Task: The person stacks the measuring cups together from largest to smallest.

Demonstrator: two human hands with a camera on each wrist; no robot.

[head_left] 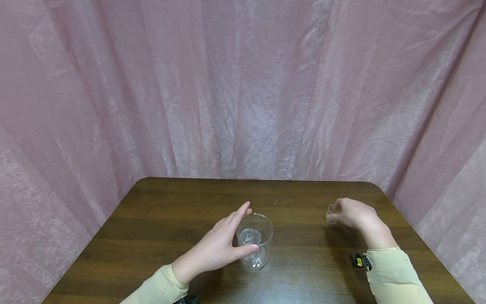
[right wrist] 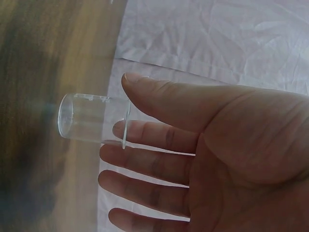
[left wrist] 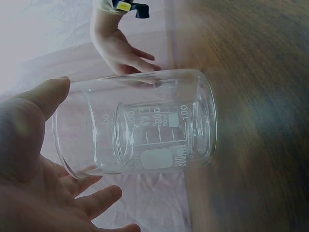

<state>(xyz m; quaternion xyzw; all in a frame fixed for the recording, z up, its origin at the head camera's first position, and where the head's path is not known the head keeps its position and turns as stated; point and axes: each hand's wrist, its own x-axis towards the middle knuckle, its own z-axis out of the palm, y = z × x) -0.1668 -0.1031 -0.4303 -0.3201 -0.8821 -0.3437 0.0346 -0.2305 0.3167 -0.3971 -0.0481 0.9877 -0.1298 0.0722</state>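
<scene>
A large clear glass beaker (head_left: 265, 249) stands upright on the table, its side marked with a printed scale. Inside it sits a smaller glass beaker (left wrist: 157, 133). My left hand (head_left: 216, 249) is beside the large beaker near its rim, thumb on the near side and straight fingers on the far side. At the right, a tiny clear beaker (right wrist: 89, 118) stands on the table. My right hand (head_left: 355, 213) reaches over it from the right, with thumb and loosely extended fingers on either side of its rim. Whether a fingertip touches that rim is hard to tell.
The brown wooden table (head_left: 159, 219) has rounded far corners. Pink curtains (head_left: 243, 93) hang behind it and along both sides. A small black device with a yellow label (head_left: 358, 261) is strapped at my right wrist.
</scene>
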